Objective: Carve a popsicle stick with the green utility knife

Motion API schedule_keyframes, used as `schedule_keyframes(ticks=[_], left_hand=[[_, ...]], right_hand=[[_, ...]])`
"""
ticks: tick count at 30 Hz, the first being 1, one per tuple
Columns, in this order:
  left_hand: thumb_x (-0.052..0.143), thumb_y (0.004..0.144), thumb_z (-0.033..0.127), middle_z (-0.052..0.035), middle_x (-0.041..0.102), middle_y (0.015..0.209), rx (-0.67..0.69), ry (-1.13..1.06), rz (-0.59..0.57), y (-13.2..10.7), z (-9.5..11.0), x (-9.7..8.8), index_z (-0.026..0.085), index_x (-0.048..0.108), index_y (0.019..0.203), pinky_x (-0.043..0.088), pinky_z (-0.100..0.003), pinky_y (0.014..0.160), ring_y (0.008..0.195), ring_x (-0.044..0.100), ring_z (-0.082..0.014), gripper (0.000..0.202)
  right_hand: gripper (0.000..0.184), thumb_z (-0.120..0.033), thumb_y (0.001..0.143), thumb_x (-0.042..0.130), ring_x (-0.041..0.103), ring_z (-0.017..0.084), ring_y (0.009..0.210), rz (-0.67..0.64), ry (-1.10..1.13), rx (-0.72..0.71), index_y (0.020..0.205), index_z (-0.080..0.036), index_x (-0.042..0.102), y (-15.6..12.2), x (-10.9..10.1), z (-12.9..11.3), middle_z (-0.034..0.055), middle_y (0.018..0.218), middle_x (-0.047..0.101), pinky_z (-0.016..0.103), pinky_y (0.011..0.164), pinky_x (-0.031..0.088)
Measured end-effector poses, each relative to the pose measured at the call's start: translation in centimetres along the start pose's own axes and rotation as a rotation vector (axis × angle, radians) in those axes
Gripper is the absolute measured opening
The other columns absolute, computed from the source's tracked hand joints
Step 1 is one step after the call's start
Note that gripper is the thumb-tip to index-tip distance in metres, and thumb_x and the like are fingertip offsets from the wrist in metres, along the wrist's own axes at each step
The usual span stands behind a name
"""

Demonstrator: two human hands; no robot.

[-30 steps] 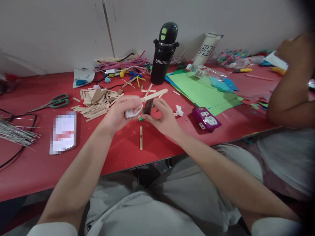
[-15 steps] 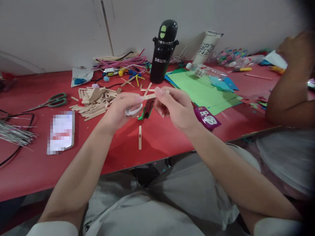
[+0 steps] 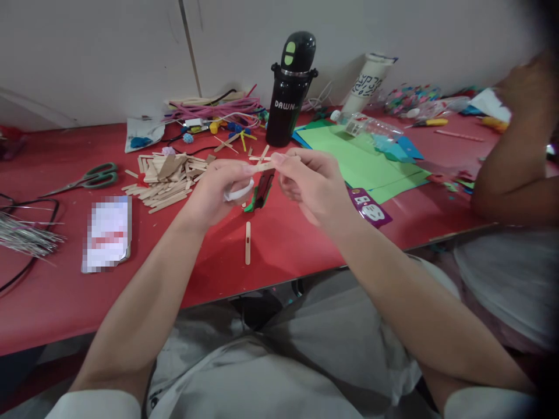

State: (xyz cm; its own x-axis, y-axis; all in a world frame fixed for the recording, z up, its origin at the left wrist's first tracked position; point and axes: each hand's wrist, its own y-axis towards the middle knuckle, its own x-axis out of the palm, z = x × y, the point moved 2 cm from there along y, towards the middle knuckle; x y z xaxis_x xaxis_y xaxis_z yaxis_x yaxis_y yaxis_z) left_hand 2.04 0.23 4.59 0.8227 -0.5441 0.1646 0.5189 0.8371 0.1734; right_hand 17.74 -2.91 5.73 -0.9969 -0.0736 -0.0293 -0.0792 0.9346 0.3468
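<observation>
A pale wooden craft stick (image 3: 264, 167) is pinched at its left end by my left hand (image 3: 222, 189) and at its right end by my right hand (image 3: 308, 183). Both hands hold it above the table. A white loop (image 3: 239, 192), perhaps tape, also sits in the curled fingers of my left hand. Below the hands lies a black and green tool (image 3: 261, 193), partly hidden. Nearer the table's front edge, another craft stick (image 3: 248, 243) with a dark spot or hole in its middle lies on the red surface. More craft sticks (image 3: 168, 183) form a heap left of my left hand.
Green-handled scissors (image 3: 98, 176) and a phone (image 3: 108, 235) lie to the left, near a bundle of thin wires (image 3: 28, 233). A black bottle (image 3: 288, 99) stands behind my hands. Green paper sheets (image 3: 367, 160) and a purple socket package (image 3: 370, 208) are rightward. A co-worker's arm (image 3: 517, 157) rests far right.
My right hand has shifted slightly left along the craft stick, so less of it shows between my hands. Both hands keep their pinch on it.
</observation>
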Motion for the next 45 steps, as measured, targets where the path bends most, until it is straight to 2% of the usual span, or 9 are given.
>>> schedule_keyframes(ticks=[3, 10, 15, 23, 31, 34, 39, 45], left_hand=[[0.054, 0.086, 0.021, 0.0041, 0.02, 0.05, 0.003, -0.054, -0.02, 0.2, -0.2, 0.0, 0.019, 0.028, 0.049, 0.021, -0.026, 0.046, 0.043, 0.024, -0.0057, 0.045], [0.059, 0.089, 0.029, 0.0049, 0.02, 0.051, -0.076, 0.051, 0.117, 0.4, -0.6, -0.1, 0.021, 0.026, 0.054, 0.027, -0.026, 0.046, 0.044, 0.024, -0.0061, 0.049], [0.06, 0.087, 0.036, 0.0051, 0.021, 0.049, -0.055, 0.015, 0.073, 0.4, -1.0, -0.1, 0.022, 0.026, 0.054, 0.028, -0.025, 0.043, 0.043, 0.024, -0.007, 0.049], [0.058, 0.088, 0.031, 0.0049, 0.022, 0.049, -0.033, -0.009, 0.025, 0.5, -1.1, -0.2, 0.021, 0.026, 0.053, 0.029, -0.025, 0.043, 0.043, 0.025, -0.0067, 0.048], [0.057, 0.088, 0.031, 0.0056, 0.022, 0.048, -0.017, -0.048, -0.027, 0.8, -1.4, -0.2, 0.021, 0.026, 0.053, 0.026, -0.025, 0.044, 0.041, 0.025, -0.0056, 0.048], [0.061, 0.084, 0.031, 0.0059, 0.021, 0.047, -0.015, -0.099, -0.067, 0.8, -1.4, -0.1, 0.02, 0.027, 0.052, 0.024, -0.026, 0.044, 0.04, 0.025, -0.0051, 0.048], [0.063, 0.084, 0.037, 0.0063, 0.02, 0.047, -0.038, -0.065, -0.028, 0.8, -1.4, 0.0, 0.021, 0.025, 0.053, 0.024, -0.026, 0.044, 0.041, 0.024, -0.0054, 0.051], [0.073, 0.076, 0.04, 0.007, 0.021, 0.046, -0.019, -0.116, -0.054, 0.8, -1.4, 0.0, 0.02, 0.027, 0.051, 0.021, -0.026, 0.043, 0.04, 0.024, -0.0044, 0.056]], right_hand=[[0.056, -0.051, 0.087, 0.074, 0.036, 0.009, 0.052, 0.003, 0.005, -0.028, 0.057, -0.023, 0.036, 0.1, -0.1, 0.0, -0.0042, 0.058, 0.034, 0.026, 0.046, 0.028], [0.055, -0.05, 0.088, 0.074, 0.033, 0.009, 0.052, 0.026, -0.044, -0.035, 0.058, -0.023, 0.036, 0.0, -0.1, -0.4, -0.005, 0.058, 0.031, 0.026, 0.047, 0.026], [0.056, -0.052, 0.086, 0.074, 0.03, 0.009, 0.05, 0.026, -0.099, 0.003, 0.057, -0.023, 0.036, -0.1, -0.3, -0.9, -0.0057, 0.056, 0.029, 0.029, 0.046, 0.022], [0.055, -0.055, 0.087, 0.072, 0.031, 0.01, 0.05, 0.033, -0.187, 0.031, 0.057, -0.023, 0.039, -0.3, -0.6, -1.3, -0.0049, 0.054, 0.032, 0.03, 0.046, 0.022], [0.062, -0.061, 0.086, 0.071, 0.027, 0.01, 0.049, 0.026, -0.211, 0.035, 0.053, -0.023, 0.034, 0.0, -1.0, -1.3, -0.0042, 0.053, 0.029, 0.031, 0.046, 0.018], [0.061, -0.059, 0.085, 0.073, 0.025, 0.01, 0.05, 0.031, -0.198, 0.07, 0.052, -0.023, 0.036, 0.1, -1.1, -1.4, -0.0042, 0.053, 0.029, 0.031, 0.047, 0.017], [0.06, -0.049, 0.086, 0.075, 0.023, 0.009, 0.051, 0.044, -0.162, 0.095, 0.048, -0.022, 0.036, 0.0, -1.1, -1.8, -0.0047, 0.053, 0.029, 0.031, 0.05, 0.017], [0.057, -0.044, 0.089, 0.072, 0.025, 0.009, 0.051, 0.023, -0.172, 0.115, 0.051, -0.022, 0.036, 0.0, -1.2, -1.7, -0.0053, 0.054, 0.03, 0.031, 0.05, 0.019]])
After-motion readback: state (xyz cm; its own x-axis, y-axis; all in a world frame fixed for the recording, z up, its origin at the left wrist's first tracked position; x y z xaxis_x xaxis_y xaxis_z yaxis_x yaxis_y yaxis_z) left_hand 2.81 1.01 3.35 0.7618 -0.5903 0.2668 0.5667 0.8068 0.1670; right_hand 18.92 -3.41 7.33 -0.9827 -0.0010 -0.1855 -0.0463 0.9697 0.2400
